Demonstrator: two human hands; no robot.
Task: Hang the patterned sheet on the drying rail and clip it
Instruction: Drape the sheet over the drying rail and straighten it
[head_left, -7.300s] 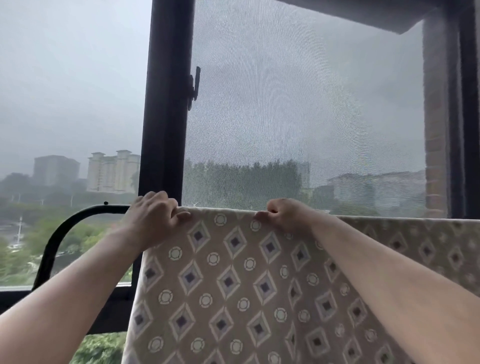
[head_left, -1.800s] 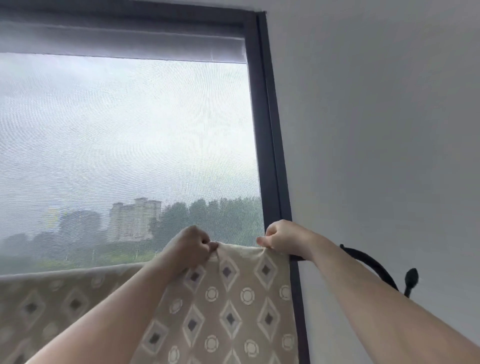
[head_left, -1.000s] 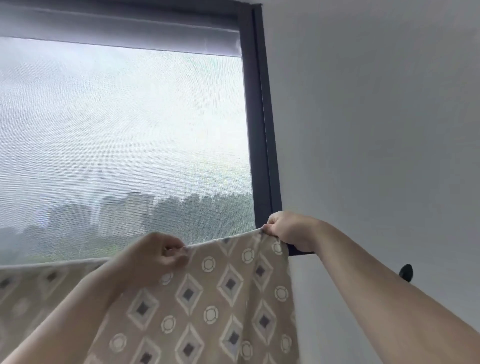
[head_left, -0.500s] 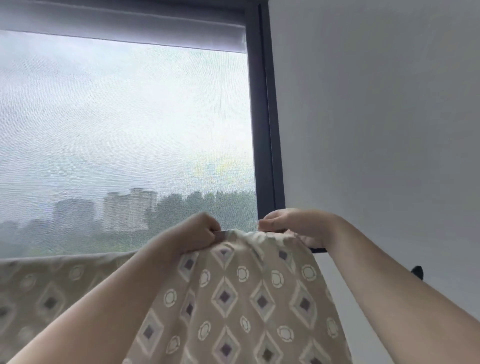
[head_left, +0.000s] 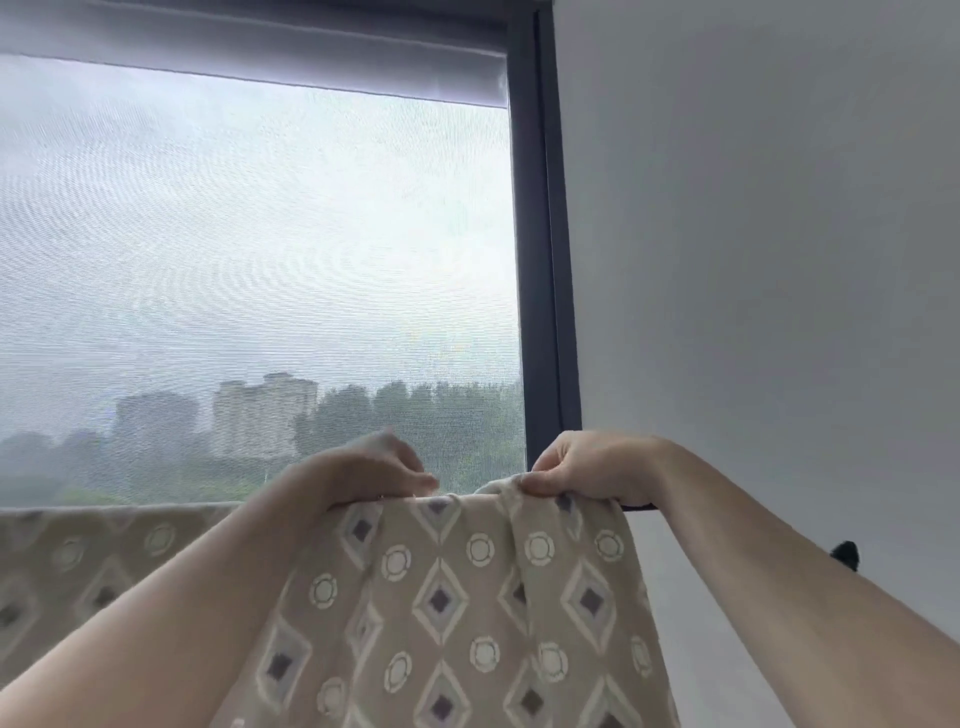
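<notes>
The beige patterned sheet (head_left: 457, 597), printed with diamonds and circles, hangs over the drying rail in front of the window. Only a short black stub of the rail (head_left: 636, 506) shows past the sheet's right edge, under my right wrist. My right hand (head_left: 587, 465) pinches a bunched fold at the sheet's top right corner. My left hand (head_left: 363, 470) is blurred, its fingers curled on the top edge a little to the left. No clip is visible.
A dark window frame (head_left: 545, 260) stands just behind my hands, with a mesh screen and a rolled blind (head_left: 260, 52) on top. The white wall (head_left: 753, 260) lies close on the right. A small black rail end (head_left: 845, 555) pokes out beyond my right forearm.
My hands went from the rail's left stretch to the sheet's right end. In the last second my left hand closed in toward my right, bunching the corner, then drew slightly apart.
</notes>
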